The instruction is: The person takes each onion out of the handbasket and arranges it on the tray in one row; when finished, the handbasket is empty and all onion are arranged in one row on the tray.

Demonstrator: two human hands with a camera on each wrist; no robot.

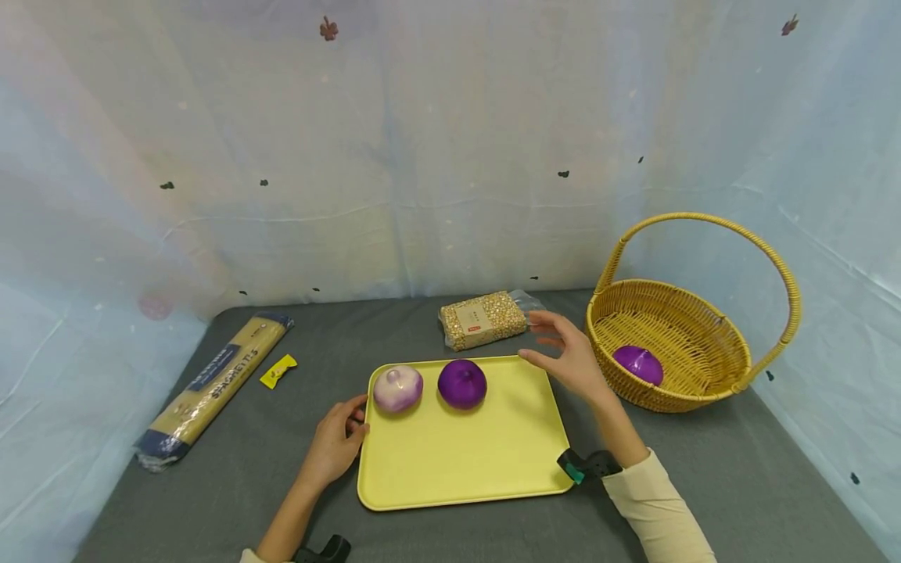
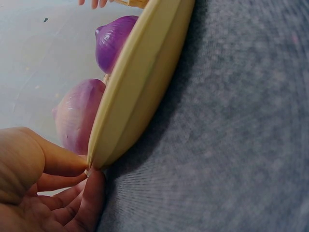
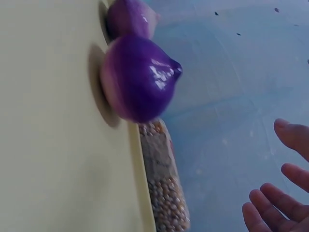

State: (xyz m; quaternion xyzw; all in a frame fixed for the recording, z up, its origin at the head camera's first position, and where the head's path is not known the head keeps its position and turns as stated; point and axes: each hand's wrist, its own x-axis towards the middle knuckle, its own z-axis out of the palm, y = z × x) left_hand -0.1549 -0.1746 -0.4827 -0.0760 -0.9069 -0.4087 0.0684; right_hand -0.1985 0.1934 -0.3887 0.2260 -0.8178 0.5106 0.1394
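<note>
A yellow tray [image 1: 464,461] lies on the grey tabletop. Two onions rest on it near the far edge: a pale purple-white onion [image 1: 398,389] at the left and a dark purple onion [image 1: 462,384] beside it. My left hand [image 1: 339,438] pinches the tray's left rim, thumb above and fingers below, as the left wrist view shows. Over the tray's far right corner is my right hand [image 1: 566,356], its fingers spread and holding nothing. Just beyond that hand lies a clear bag of grains [image 1: 486,319].
At the right stands a wicker basket [image 1: 676,397] with a tall handle; another purple onion [image 1: 639,364] lies inside. A spaghetti pack [image 1: 214,387] and a small yellow packet [image 1: 278,371] lie at the left. A pale curtain [image 1: 422,156] hangs behind the table.
</note>
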